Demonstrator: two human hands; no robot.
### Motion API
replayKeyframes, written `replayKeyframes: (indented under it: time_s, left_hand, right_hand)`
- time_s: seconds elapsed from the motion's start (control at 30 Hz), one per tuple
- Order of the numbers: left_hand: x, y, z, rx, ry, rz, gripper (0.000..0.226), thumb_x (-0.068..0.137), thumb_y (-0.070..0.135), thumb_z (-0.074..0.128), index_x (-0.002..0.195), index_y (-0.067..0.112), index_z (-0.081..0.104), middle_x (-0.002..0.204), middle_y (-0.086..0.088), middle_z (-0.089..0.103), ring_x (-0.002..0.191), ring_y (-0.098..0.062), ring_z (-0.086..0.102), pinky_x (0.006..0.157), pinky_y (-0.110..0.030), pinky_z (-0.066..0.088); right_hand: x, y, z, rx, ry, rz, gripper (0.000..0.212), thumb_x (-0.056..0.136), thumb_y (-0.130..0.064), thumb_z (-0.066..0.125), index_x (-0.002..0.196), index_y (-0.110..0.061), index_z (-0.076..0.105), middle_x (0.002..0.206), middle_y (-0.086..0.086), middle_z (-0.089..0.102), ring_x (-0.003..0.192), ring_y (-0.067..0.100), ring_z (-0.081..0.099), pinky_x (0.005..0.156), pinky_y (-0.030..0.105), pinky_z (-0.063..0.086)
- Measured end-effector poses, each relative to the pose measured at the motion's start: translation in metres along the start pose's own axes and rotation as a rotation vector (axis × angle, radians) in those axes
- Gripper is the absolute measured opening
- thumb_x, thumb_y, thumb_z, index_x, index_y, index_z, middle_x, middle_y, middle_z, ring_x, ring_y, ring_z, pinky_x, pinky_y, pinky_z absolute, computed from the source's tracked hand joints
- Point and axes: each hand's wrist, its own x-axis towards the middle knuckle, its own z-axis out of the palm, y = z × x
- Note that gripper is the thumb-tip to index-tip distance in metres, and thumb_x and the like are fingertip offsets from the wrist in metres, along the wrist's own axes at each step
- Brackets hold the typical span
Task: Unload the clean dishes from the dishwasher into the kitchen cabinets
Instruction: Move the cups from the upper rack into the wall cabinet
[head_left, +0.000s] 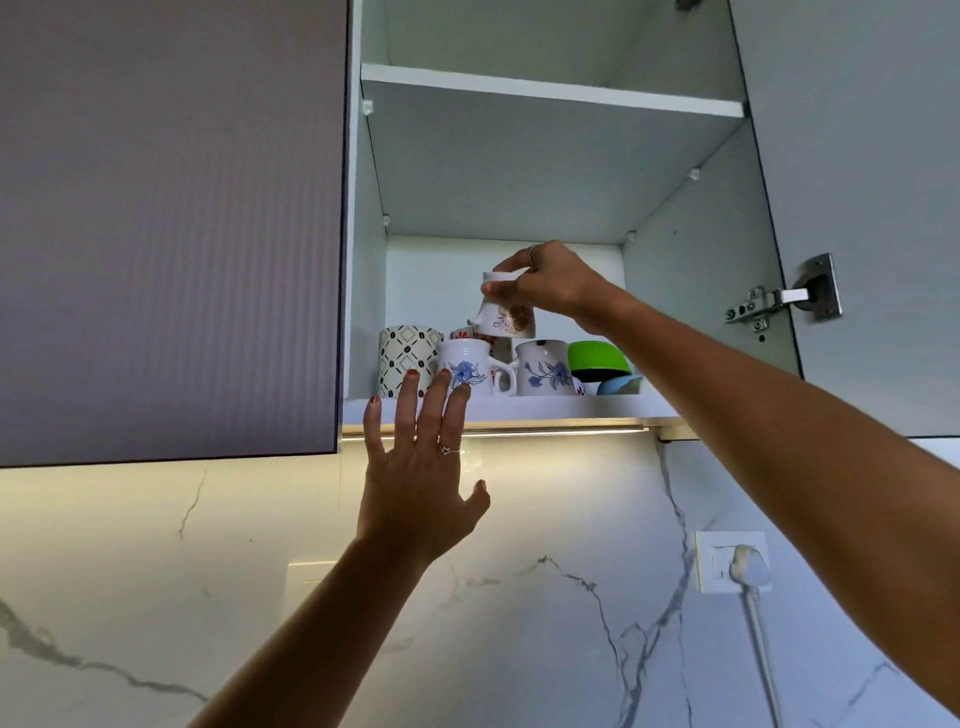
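On the cabinet's bottom shelf (509, 402), left to right: patterned mug (402, 358), flowered mug (467, 370), second flowered mug (543, 368), inverted bowl (597, 356) atop another bowl (618, 385). Behind the two left mugs, another mug (470, 333). Above these, an inverted cup (506, 312) held in the right hand (550, 283). Left hand (421, 467) before the shelf edge, fingertips overlapping the left mugs. Open door (857, 208) to the right.

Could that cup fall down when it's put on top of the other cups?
Maybe. The right hand holds the upside-down cup tilted above the mugs, so it might wobble if set on them. The blue-flower mug stands near the shelf edge, where the open left hand could nudge it off.
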Motion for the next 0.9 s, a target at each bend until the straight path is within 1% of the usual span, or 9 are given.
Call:
replayKeyframes:
  time_s: [0.1,0.17,0.23,0.43,0.57,0.7,0.77,0.83,0.9]
  left_hand:
    - [-0.001,-0.001,0.003,0.005,0.030,0.012,0.095,0.060,0.056,0.062,0.139,0.011,0.033,0.148,-0.015,0.038,0.136,-0.035,0.025,0.111,-0.052,0.002]
    - [-0.001,-0.002,0.004,0.007,0.049,0.017,0.094,0.061,0.055,0.063,0.139,0.011,0.033,0.148,-0.013,0.035,0.136,-0.035,0.025,0.112,-0.052,0.003]
    - [-0.001,-0.002,0.005,0.014,0.061,0.023,0.094,0.063,0.055,0.062,0.140,0.011,0.032,0.148,-0.012,0.032,0.136,-0.034,0.026,0.112,-0.052,0.004]
    - [-0.002,-0.003,0.006,0.021,0.058,0.033,0.092,0.063,0.053,0.064,0.140,0.011,0.034,0.147,-0.013,0.040,0.136,-0.033,0.027,0.112,-0.052,0.005]
    - [-0.002,-0.003,0.002,0.013,0.044,0.031,0.092,0.064,0.053,0.062,0.140,0.010,0.032,0.146,-0.013,0.042,0.136,-0.034,0.026,0.112,-0.052,0.004]
    - [-0.003,-0.003,-0.003,0.013,-0.002,0.029,0.092,0.064,0.053,0.059,0.140,0.011,0.031,0.146,-0.013,0.042,0.136,-0.033,0.025,0.112,-0.052,0.004]
    - [-0.004,-0.002,-0.007,0.005,-0.013,0.029,0.092,0.063,0.052,0.059,0.141,0.011,0.031,0.146,-0.014,0.042,0.136,-0.033,0.025,0.112,-0.052,0.004]
    - [-0.005,-0.001,-0.010,0.006,-0.021,0.030,0.094,0.062,0.050,0.062,0.141,0.011,0.031,0.145,-0.014,0.042,0.136,-0.033,0.026,0.112,-0.052,0.004]
    - [-0.006,-0.001,-0.013,0.009,-0.034,0.033,0.096,0.061,0.048,0.068,0.141,0.010,0.032,0.144,-0.015,0.043,0.136,-0.035,0.031,0.112,-0.053,0.007]
  right_hand:
    - [0.008,0.005,0.010,-0.008,-0.036,0.016,0.038,0.079,-0.037,0.071,0.094,-0.003,0.072,0.088,0.011,0.071,0.074,0.017,0.063,0.076,0.032,0.051]
    - [0.011,0.007,0.015,-0.004,-0.027,0.029,0.043,0.079,-0.039,0.070,0.088,0.002,0.070,0.084,0.015,0.069,0.072,0.019,0.061,0.076,0.034,0.051]
    - [0.011,0.008,0.018,0.004,-0.020,0.030,0.046,0.080,-0.040,0.070,0.088,0.005,0.069,0.084,0.016,0.069,0.072,0.020,0.060,0.075,0.033,0.050]
    - [0.010,0.009,0.019,-0.017,-0.023,0.011,0.038,0.081,-0.042,0.068,0.085,-0.004,0.069,0.084,0.012,0.069,0.073,0.020,0.062,0.079,0.035,0.054]
    - [0.008,0.009,0.017,-0.046,0.001,0.004,0.045,0.080,-0.045,0.068,0.087,0.000,0.069,0.082,0.011,0.068,0.070,0.019,0.059,0.076,0.035,0.052]
    - [0.003,0.006,0.015,-0.074,0.009,-0.007,0.047,0.085,-0.054,0.058,0.099,-0.011,0.072,0.097,0.008,0.072,0.081,0.017,0.061,0.080,0.035,0.052]
    - [-0.003,0.002,0.012,-0.104,0.030,0.001,0.053,0.089,-0.057,0.049,0.109,-0.011,0.068,0.105,0.005,0.068,0.089,0.016,0.058,0.077,0.029,0.045]
    - [-0.010,-0.001,0.007,-0.139,0.065,-0.007,0.056,0.092,-0.056,0.043,0.115,-0.009,0.063,0.110,0.005,0.063,0.100,0.018,0.055,0.083,0.027,0.040]
    - [-0.022,-0.007,0.000,-0.170,0.100,-0.037,0.055,0.095,-0.054,0.039,0.119,-0.009,0.060,0.122,0.007,0.060,0.111,0.020,0.054,0.086,0.025,0.037]
